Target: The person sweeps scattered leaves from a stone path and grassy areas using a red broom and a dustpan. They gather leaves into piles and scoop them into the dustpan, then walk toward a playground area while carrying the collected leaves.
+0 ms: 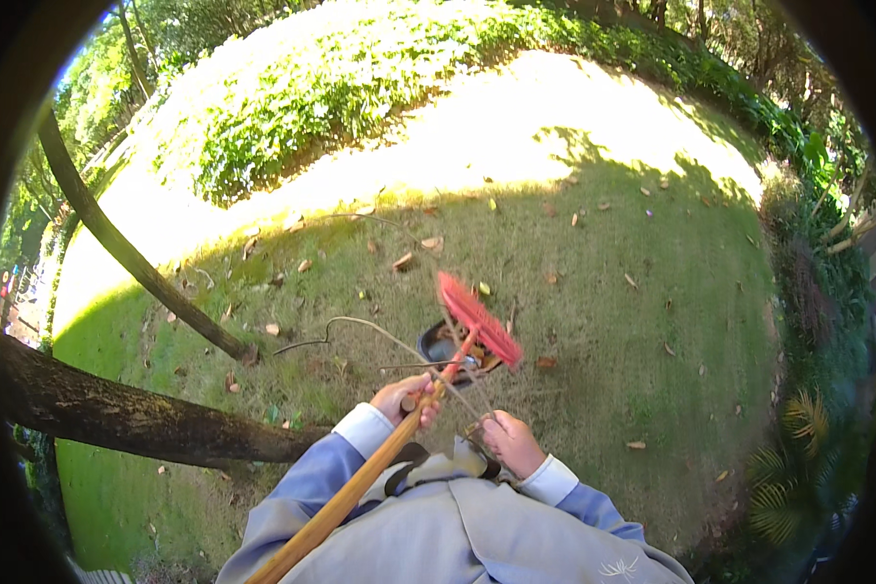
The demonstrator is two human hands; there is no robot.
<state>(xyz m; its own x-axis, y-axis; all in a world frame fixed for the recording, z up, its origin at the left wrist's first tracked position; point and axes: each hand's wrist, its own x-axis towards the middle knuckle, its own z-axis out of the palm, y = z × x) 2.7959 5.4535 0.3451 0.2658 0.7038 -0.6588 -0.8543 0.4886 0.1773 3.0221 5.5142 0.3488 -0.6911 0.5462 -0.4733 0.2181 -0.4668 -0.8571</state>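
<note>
My left hand (405, 398) is closed round the wooden handle of a rake (346, 494) whose toothed head is red. A short round stick end also pokes out between its fingers; what it belongs to I cannot make out. To the right, my right hand (512, 441) is closed on the end of a thin, crooked dry branch (365, 325), which runs left past the rake's neck. Below the rake head on the grass is a dark container (436, 343) with dry leaves in it, partly hidden by the head and slightly blurred.
Two tree trunks, a slim one (146, 268) and a thick one (156, 420), stand close on my left. Fallen leaves (403, 262) dot the lawn (603, 321). Leafy bushes (292, 127) border it ahead, and a small palm (784, 477) grows at right.
</note>
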